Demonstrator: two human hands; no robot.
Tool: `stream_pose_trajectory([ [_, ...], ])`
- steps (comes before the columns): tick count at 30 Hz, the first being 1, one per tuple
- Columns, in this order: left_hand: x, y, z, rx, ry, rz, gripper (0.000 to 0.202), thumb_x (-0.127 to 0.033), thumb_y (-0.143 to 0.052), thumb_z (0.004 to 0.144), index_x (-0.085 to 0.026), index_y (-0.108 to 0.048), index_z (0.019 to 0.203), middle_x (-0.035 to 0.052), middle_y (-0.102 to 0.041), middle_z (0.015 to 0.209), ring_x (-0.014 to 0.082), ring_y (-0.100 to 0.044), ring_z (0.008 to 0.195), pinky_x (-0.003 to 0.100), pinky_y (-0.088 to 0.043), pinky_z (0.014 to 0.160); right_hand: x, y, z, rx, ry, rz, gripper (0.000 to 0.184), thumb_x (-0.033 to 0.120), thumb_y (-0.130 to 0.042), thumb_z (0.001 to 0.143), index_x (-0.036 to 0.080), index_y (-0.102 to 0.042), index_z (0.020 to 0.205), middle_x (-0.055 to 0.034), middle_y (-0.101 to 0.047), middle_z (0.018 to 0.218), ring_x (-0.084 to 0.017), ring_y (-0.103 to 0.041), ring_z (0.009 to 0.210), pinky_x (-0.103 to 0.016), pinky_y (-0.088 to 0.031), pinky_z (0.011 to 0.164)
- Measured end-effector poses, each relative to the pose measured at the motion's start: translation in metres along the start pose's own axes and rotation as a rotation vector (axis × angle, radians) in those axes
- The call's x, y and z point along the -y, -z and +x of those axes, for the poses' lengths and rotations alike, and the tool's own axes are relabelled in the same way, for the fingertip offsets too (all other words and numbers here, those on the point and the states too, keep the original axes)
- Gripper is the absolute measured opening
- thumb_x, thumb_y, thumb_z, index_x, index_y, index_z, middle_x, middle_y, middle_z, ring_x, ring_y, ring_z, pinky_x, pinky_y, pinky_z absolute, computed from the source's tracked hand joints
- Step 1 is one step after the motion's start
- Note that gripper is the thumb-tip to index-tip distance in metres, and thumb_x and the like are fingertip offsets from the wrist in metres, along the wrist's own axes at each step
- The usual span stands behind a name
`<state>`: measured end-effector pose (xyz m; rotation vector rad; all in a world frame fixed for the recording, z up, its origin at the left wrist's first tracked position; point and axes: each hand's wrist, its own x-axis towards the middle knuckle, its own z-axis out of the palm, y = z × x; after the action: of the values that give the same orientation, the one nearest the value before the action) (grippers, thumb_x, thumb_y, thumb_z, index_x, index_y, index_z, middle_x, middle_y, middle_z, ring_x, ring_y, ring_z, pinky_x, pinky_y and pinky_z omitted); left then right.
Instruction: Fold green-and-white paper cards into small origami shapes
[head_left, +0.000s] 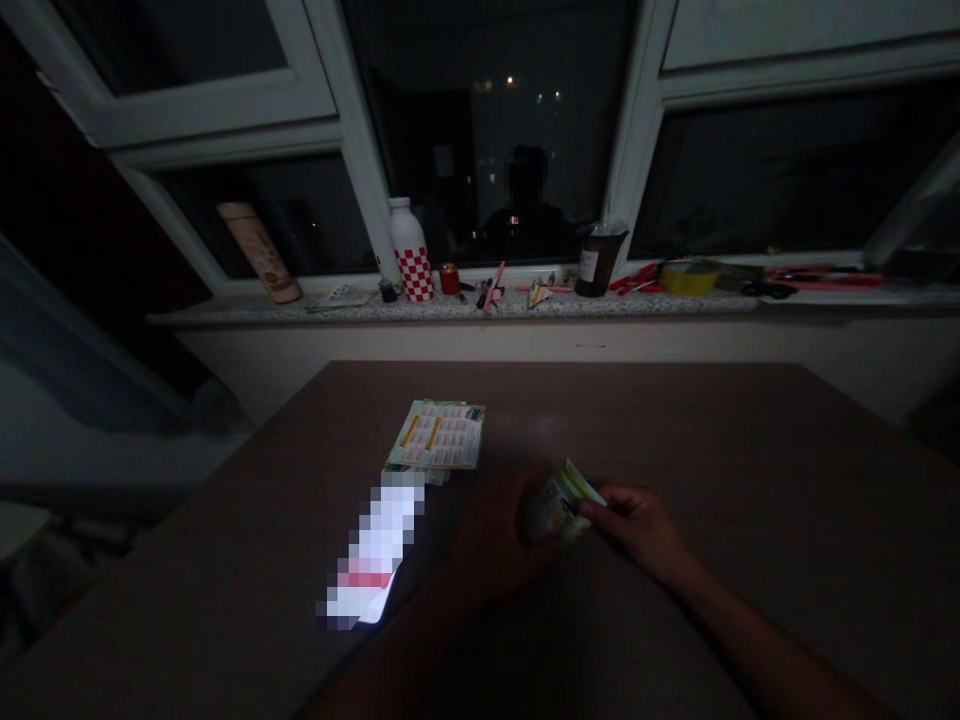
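Just right of the table's middle, my left hand (499, 530) and my right hand (641, 520) hold a small green and white printed card (555, 505) between them. The left hand, in deep shadow, is curled around the card's left side. On the right, my thumb and fingers pinch its edge, and the card looks bent. Whether it is one card or several I cannot tell. To the left, a loose pile of printed cards (439, 437) with rows of red marks lies on the table. Nearer to me, a lit phone (379, 550) lies by my left forearm, its screen blurred out.
The dark brown table (720, 430) reaches to the wall below a window. On the sill (330, 315) stand a tan bottle (260, 252), a red-checked bottle (412, 255), a dark drink cup (600, 260), yellow tape (688, 279) and small tools. The room is dim.
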<state>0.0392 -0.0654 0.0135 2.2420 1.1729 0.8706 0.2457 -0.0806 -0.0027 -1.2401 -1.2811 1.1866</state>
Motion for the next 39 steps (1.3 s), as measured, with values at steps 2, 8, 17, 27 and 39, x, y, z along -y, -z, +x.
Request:
stream_pose_trajectory([
  [2,-0.001,-0.001,0.001,-0.001,0.024,-0.007,0.061,-0.038,-0.069,0.070,-0.021,-0.046,0.123,0.0094,-0.062,0.111,0.0255,-0.059,0.100,0.043,-0.047,0.086,0.000,0.000,0.001,-0.010,-0.021,0.019,0.034,0.049,-0.072,0.064,0.017,-0.065,0.058,0.0011,-0.062,0.055,-0.011,-0.051,0.049,-0.023,-0.040,0.049],
  [8,-0.002,0.004,0.005,-0.030,0.072,-0.042,0.030,-0.032,-0.052,0.084,-0.020,-0.054,0.112,0.0069,-0.067,0.100,0.0212,-0.063,0.086,0.036,-0.051,0.075,0.003,0.001,0.000,-0.012,-0.071,0.073,0.037,0.052,-0.072,0.063,0.017,-0.063,0.058,-0.0012,-0.067,0.060,-0.014,-0.057,0.052,-0.026,-0.045,0.054],
  [17,0.002,0.012,0.007,0.031,0.226,-0.224,0.053,-0.026,-0.047,0.087,-0.021,-0.030,0.136,0.0075,-0.064,0.112,0.0210,-0.063,0.096,0.032,-0.050,0.082,0.002,0.003,0.004,-0.156,-0.067,0.109,0.039,0.052,-0.074,0.061,0.018,-0.062,0.073,-0.0039,-0.070,0.066,-0.021,-0.066,0.062,-0.032,-0.053,0.062],
  [27,0.004,0.008,0.006,0.119,0.261,-0.238,0.063,-0.026,-0.051,0.083,-0.022,-0.023,0.140,0.0081,-0.068,0.101,0.0245,-0.064,0.089,0.037,-0.048,0.079,-0.008,0.007,0.004,-0.138,-0.009,-0.011,0.039,0.051,-0.067,0.070,0.016,-0.066,0.089,-0.0059,-0.071,0.072,-0.023,-0.068,0.068,-0.035,-0.056,0.064],
  [39,0.001,-0.003,0.008,0.118,0.336,-0.856,0.058,-0.026,-0.060,0.080,-0.020,-0.035,0.132,0.0102,-0.066,0.106,0.0231,-0.065,0.089,0.037,-0.052,0.077,-0.005,-0.008,-0.001,-0.026,0.158,-0.078,0.030,0.039,-0.066,0.076,0.022,-0.067,0.102,-0.0065,-0.071,0.089,-0.020,-0.066,0.079,-0.033,-0.054,0.070],
])
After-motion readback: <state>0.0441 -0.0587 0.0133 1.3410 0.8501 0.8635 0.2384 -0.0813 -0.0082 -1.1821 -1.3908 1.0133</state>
